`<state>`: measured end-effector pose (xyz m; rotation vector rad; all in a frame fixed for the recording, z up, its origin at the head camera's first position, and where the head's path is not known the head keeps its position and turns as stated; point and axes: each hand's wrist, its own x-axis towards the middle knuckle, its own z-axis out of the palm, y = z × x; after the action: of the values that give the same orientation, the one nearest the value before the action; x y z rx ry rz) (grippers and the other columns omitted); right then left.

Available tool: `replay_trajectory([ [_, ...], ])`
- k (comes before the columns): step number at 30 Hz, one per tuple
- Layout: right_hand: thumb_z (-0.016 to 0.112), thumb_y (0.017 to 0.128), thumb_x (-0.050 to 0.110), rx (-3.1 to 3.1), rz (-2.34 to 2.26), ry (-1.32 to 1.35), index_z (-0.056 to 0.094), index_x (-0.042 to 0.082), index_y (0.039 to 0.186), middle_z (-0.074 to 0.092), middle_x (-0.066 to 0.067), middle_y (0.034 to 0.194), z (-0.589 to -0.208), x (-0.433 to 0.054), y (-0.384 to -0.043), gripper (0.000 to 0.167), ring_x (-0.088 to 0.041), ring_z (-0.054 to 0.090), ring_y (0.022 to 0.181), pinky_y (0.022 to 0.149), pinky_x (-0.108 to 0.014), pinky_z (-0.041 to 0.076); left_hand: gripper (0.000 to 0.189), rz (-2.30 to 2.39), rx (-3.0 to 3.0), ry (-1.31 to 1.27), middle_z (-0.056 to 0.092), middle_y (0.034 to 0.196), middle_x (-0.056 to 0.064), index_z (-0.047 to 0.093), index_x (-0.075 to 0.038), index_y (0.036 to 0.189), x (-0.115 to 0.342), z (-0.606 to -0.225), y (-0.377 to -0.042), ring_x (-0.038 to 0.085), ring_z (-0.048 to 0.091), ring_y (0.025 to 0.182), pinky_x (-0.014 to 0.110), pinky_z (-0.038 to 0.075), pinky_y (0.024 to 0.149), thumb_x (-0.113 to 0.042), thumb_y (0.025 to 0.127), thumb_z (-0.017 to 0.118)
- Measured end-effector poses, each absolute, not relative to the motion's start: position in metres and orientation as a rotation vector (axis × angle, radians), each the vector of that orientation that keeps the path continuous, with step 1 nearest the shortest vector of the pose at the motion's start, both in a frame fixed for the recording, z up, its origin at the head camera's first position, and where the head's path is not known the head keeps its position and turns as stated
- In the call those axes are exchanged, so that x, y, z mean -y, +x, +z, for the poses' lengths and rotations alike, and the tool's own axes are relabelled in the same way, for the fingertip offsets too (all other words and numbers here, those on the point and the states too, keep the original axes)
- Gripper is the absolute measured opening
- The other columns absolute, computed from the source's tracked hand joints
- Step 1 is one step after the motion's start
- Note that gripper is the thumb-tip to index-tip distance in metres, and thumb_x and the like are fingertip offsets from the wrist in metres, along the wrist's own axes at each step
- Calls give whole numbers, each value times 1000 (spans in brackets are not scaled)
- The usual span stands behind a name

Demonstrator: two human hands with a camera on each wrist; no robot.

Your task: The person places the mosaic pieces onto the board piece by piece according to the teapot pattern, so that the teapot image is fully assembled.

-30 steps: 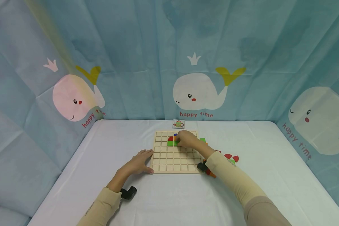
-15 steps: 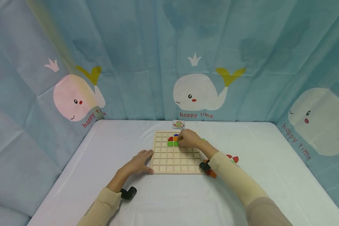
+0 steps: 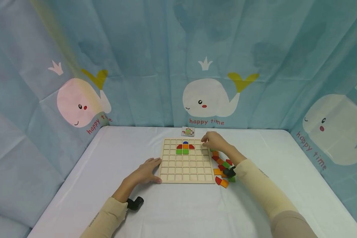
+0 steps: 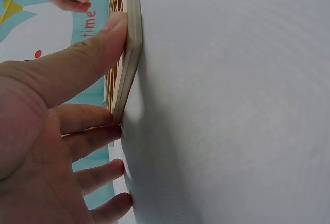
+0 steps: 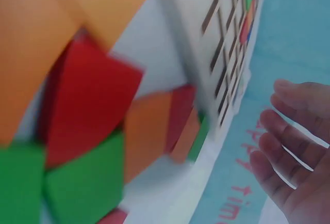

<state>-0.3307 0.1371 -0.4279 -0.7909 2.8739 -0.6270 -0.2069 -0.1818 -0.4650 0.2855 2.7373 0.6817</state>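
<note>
A wooden grid board (image 3: 185, 170) lies on the white table. Set in its upper rows are a blue half-round piece (image 3: 185, 142), an orange square (image 3: 185, 146), two red quarter-round pieces (image 3: 191, 146) and two green squares (image 3: 179, 151). My left hand (image 3: 147, 171) rests at the board's left side, fingers spread. In the left wrist view the thumb (image 4: 98, 46) touches the board's edge (image 4: 133, 33). Over the board's upper right corner hovers my right hand (image 3: 215, 141), its fingers loosely bent. The right wrist view shows nothing between those fingers (image 5: 278, 131).
Loose red, orange and green pieces (image 3: 224, 183) lie in a heap along the board's right side, partly under the right wrist's black camera (image 3: 229, 171). A small pattern card (image 3: 188, 131) sits behind the board. A blue whale-print curtain (image 3: 142, 82) stands behind the table.
My right hand has let go of the red quarter-round piece, now in the grid right of the orange square, and moved right to the board's corner. The left hand stays put.
</note>
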Motion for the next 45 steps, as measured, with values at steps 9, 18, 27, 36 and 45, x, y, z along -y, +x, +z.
replay_trajectory([
  [9,68,88,14,-2870,-526,-618,72,-1,109,70,-17,107,-435,-163,-331,26,-31,64,100,91,-46,54,93,667,-2738,280,33,158,12,36,-5,150,182,-464,-206,39,20,149,64,24,115,-27,73,84],
  [18,74,85,18,-2814,-457,-461,73,1,107,71,-14,108,-448,-166,-335,28,-25,63,95,94,-44,53,94,671,-2732,276,33,158,12,37,-5,150,181,-464,-206,39,20,149,64,23,115,-28,72,84],
  [27,74,86,23,-2849,-423,-464,74,3,104,71,-12,103,-449,-163,-335,27,-23,61,87,89,-42,55,93,679,-2736,277,33,158,13,37,-4,149,181,-465,-205,40,20,148,65,23,114,-27,72,84],
  [36,73,86,25,-2866,-420,-339,72,3,102,70,-10,94,-449,-166,-339,27,-21,57,76,80,-38,55,94,667,-2741,280,34,158,14,37,-4,149,180,-464,-206,40,21,148,64,23,115,-28,72,84],
  [45,74,85,19,-2846,-413,-331,73,3,100,70,-11,98,-445,-175,-343,22,-21,59,80,85,-40,55,93,675,-2738,289,33,158,13,37,-4,150,179,-464,-206,39,20,149,64,22,115,-28,72,83],
])
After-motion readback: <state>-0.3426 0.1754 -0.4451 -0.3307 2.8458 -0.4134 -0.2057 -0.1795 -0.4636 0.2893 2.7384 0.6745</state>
